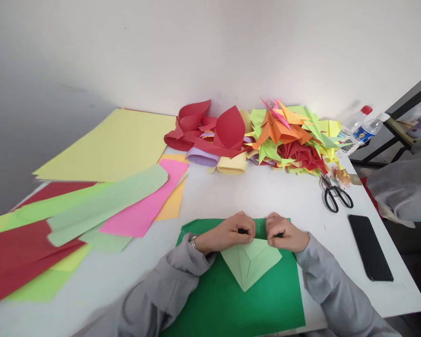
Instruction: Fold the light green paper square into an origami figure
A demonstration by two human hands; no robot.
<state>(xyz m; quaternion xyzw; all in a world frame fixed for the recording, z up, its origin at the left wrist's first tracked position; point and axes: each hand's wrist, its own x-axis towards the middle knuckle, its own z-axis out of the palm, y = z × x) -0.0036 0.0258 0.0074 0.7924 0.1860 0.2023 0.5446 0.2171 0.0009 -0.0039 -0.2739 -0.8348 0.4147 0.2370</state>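
Clearly, both hands meet over the near edge of the counter [284,196], working a light green folded paper [247,276]. That paper lies on a dark green sheet [266,309] at the middle of the near edge, its point turned toward the person and a crease running down to it. The left hand [229,234] has its fingers curled, thumb and forefinger pinching the paper's top edge; the right hand [286,234] pinches the same edge farther right, a small gap between the 2 hands.

Toward the right edge lie a black phone [370,248] and, farther back, black-handled scissors [337,193], open a little. 2 plastic bottles [363,130] stand by the far right corner. A heap of folded paper shapes [284,135] sits along the far edge, with red curled papers [228,128] just left of it. Large yellow sheets [108,145] cover the far left corner; coloured strips [140,199] overlap along the left edge.
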